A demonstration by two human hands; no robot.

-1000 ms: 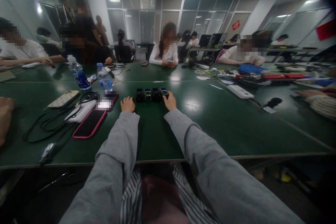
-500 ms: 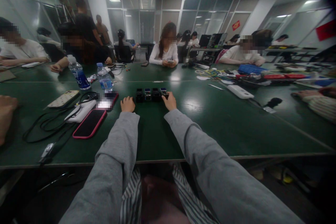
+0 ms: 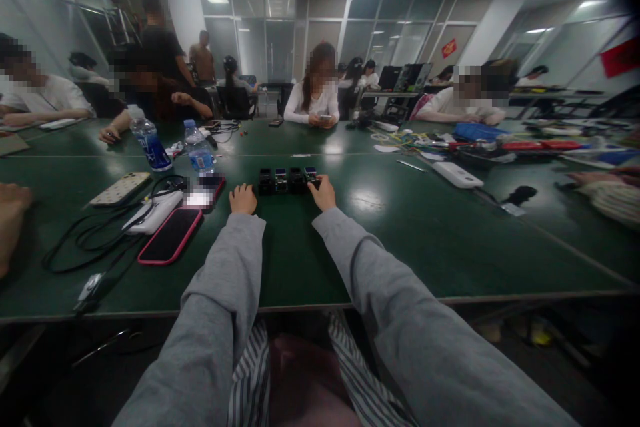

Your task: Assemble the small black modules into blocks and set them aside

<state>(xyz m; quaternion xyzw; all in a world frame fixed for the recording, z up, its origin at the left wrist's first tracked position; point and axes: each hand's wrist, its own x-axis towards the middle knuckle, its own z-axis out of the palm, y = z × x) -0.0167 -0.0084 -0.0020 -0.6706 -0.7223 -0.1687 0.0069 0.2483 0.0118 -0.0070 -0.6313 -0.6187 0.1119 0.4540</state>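
Note:
A row of several small boxy black devices stands on the green table in front of me. At the left end is a plain black one (image 3: 265, 181), and beside it one with a lit-looking top and a silvery front (image 3: 281, 180). Another dark device (image 3: 297, 181) follows. My right hand (image 3: 324, 193) has thumb and fingers around the rightmost small device (image 3: 311, 174), whose top looks bluish; part of it is hidden by the fingers. Just left of the row, my left hand (image 3: 243, 200) lies on the table with fingers apart, holding nothing.
Left of me are a pink-edged phone (image 3: 170, 236), a white power bank (image 3: 154, 212), cables, a patterned phone case (image 3: 121, 189) and two water bottles (image 3: 200, 150). A white power strip (image 3: 457, 175) lies at right. Co-workers sit around the green table (image 3: 410, 247).
My hands and the row of devices stay practically still. Across the table at left, a person in black has raised one hand.

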